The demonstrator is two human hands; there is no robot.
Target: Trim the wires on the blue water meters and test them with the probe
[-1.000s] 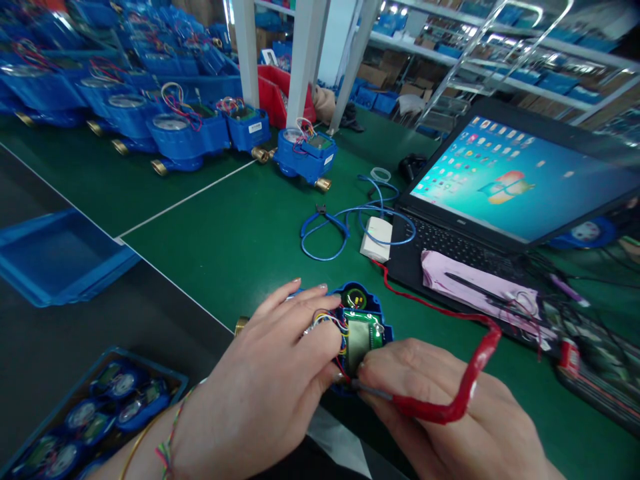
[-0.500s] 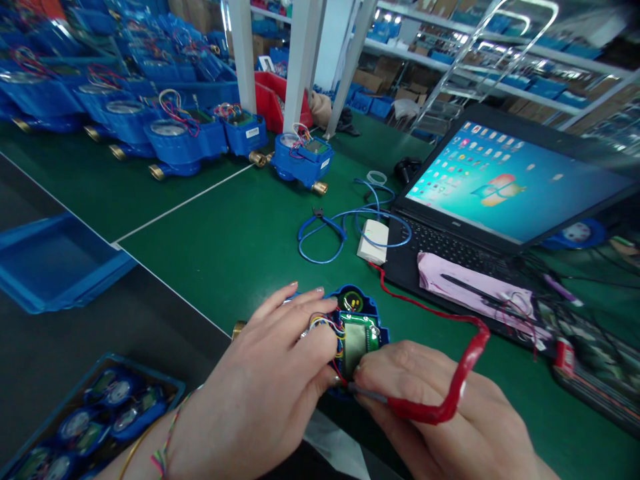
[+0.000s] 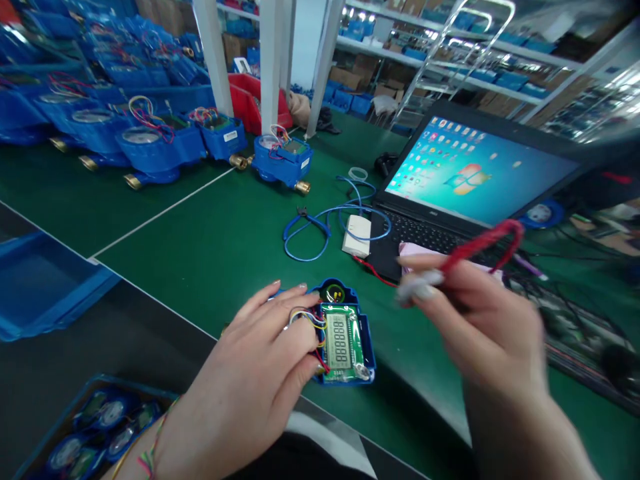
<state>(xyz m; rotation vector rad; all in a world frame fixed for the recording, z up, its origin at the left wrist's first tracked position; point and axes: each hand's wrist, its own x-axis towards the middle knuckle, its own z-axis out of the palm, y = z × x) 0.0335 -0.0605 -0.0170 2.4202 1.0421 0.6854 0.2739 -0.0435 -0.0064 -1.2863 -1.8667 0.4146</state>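
Observation:
A blue water meter lies on the green table with its case uncovered. Its green circuit board carries a small display that shows digits, and coloured wires run along the board's left side. My left hand rests over the meter's left part, fingers wrapped across it and thumb by the wires. Up and to the right of the meter, my right hand pinches a grey-tipped probe on a red cable. The probe is blurred by motion and apart from the meter.
An open laptop stands at the right, beside a white box with a blue cable. Another meter and several more sit at the back left. Blue trays are below the table's left edge.
My right hand has lifted the probe off the meter, up and to the right. Digits now show on the display, which was blank. My left hand stays on the meter.

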